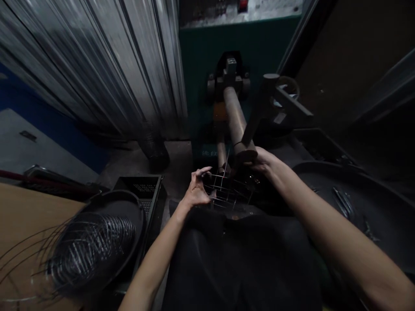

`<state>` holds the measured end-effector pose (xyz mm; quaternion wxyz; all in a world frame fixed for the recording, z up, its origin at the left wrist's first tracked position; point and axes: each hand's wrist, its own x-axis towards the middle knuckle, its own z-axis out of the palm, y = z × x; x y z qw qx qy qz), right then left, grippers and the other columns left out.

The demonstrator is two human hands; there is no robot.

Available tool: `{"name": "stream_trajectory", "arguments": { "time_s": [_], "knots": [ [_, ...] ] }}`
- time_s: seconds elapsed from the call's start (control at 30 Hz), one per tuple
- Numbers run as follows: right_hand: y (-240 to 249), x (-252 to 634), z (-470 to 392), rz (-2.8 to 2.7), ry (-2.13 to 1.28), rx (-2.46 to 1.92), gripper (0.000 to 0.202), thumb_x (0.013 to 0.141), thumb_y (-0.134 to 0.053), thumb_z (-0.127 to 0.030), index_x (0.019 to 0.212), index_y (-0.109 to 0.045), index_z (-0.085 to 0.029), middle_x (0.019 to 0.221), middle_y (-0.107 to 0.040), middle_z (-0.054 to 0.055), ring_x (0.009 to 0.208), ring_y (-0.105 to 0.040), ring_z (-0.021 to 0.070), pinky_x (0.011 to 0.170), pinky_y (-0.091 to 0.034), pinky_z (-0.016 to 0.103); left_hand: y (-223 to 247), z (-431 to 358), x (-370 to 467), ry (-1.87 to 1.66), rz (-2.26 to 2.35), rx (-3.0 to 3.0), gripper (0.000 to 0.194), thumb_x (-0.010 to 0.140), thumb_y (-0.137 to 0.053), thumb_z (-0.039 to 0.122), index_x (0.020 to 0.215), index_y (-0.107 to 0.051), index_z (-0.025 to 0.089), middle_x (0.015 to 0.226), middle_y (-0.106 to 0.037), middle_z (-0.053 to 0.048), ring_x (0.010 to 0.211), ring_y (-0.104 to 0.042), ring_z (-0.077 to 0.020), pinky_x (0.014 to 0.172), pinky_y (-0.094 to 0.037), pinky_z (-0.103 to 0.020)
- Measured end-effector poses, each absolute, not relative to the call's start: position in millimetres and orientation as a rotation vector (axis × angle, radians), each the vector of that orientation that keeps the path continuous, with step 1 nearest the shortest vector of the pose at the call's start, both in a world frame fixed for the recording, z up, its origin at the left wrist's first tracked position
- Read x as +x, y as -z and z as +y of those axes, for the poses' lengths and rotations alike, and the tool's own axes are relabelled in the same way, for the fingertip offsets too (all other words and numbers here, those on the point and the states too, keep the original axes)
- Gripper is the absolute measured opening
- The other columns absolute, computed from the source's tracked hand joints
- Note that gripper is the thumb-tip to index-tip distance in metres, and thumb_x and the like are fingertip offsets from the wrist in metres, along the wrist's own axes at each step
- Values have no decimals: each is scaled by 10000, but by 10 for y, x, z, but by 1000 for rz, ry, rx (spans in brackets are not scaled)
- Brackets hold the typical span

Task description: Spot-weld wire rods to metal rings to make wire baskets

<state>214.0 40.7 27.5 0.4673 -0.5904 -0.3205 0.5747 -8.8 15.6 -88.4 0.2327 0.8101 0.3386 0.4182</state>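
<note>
A small wire rack [223, 190] of thin crossed metal rods sits low in front of me, just under the end of a machine's metal arm [236, 116]. My left hand [196, 190] has its fingers and thumb curved around the rack's left edge. Close to the arm's front end, on the right, is my right hand [262, 160]. Its fingers are hidden by the arm and deep shadow, so their hold cannot be made out. A dark apron [240, 259] covers my lap below the rack.
A round dark tray [142, 211] at left holds many curved wires [97, 242], some sticking out over a wooden board [29, 216]. Beneath it is a plastic crate [158, 190]. At right, a large dark basin [382, 207] contains metal pieces [343, 203]. The green machine body [201, 65] stands ahead.
</note>
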Motion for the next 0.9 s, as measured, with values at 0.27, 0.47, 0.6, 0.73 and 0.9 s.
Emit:
{"name": "stream_trajectory", "arguments": {
  "time_s": [0.27,0.47,0.6,0.73,0.9],
  "knots": [
    [-83,1936,41,-840,-1383,-1246,429,454,-845,-270,616,-457,-183,429,-342,-87,387,-325,34,340,-230,151,891,179,-24,-1291,826,2078,856,567,-669,178,1307,-241,217,1007,-479,-38,926,-519,-176,864,-425,-376],
    [-110,1913,83,-813,-1421,-1185,459,383,-861,-306,619,-494,-160,433,-338,-102,399,-302,15,354,-222,144,868,205,-9,-1332,754,1973,869,571,-661,169,1296,-185,230,948,-415,-4,844,-485,-144,813,-434,-339],
    [-80,1933,78,-828,-1449,-1187,484,378,-870,-324,595,-466,-170,433,-354,-94,409,-331,23,375,-256,153,829,235,-9,-1379,750,1979,868,567,-684,206,1285,-197,219,964,-380,-11,838,-462,-142,837,-435,-353],
    [10,1971,112,-838,-1452,-1186,509,390,-870,-315,532,-399,-184,417,-339,-88,421,-350,30,408,-307,168,869,264,-21,-1351,764,1958,876,579,-683,229,1292,-175,238,965,-369,-7,839,-450,-138,813,-443,-334],
    [116,1996,158,-855,-1468,-1202,516,415,-855,-337,482,-366,-187,384,-317,-87,401,-306,25,413,-318,178,907,295,-46,-1349,742,1919,881,577,-689,244,1295,-178,256,999,-341,-11,833,-450,-125,797,-445,-319]
  ]
}}
